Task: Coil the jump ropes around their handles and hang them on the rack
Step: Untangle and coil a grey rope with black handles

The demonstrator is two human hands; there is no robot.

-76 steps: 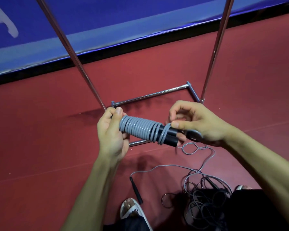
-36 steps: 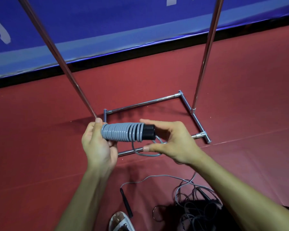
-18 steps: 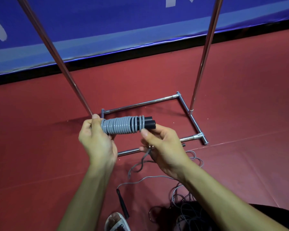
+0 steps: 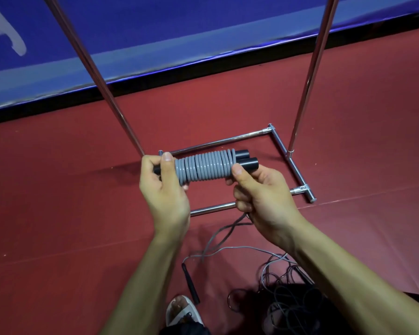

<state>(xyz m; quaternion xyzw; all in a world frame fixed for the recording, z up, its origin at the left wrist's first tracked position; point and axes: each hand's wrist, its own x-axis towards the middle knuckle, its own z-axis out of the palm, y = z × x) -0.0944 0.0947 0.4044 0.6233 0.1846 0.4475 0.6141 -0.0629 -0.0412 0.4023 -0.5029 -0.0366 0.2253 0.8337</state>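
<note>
Mid-frame, two hands hold a grey rope point(image 4: 205, 168) coiled tightly around two black handles point(image 4: 247, 160). The left hand point(image 4: 165, 189) grips the coil's left end, thumb on top. The right hand point(image 4: 259, 192) pinches the right end, its lower fingers curled. Behind stands a chrome rack point(image 4: 298, 180) on a red floor point(image 4: 58, 213). Loose ropes point(image 4: 283, 286) tangle at lower right.

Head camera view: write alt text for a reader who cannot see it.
Two hands hold a grey jump rope coiled round its two black handles: the left hand grips one end, the right hand the other. Behind it a metal rack stands on a red floor; loose ropes lie tangled below.
</note>
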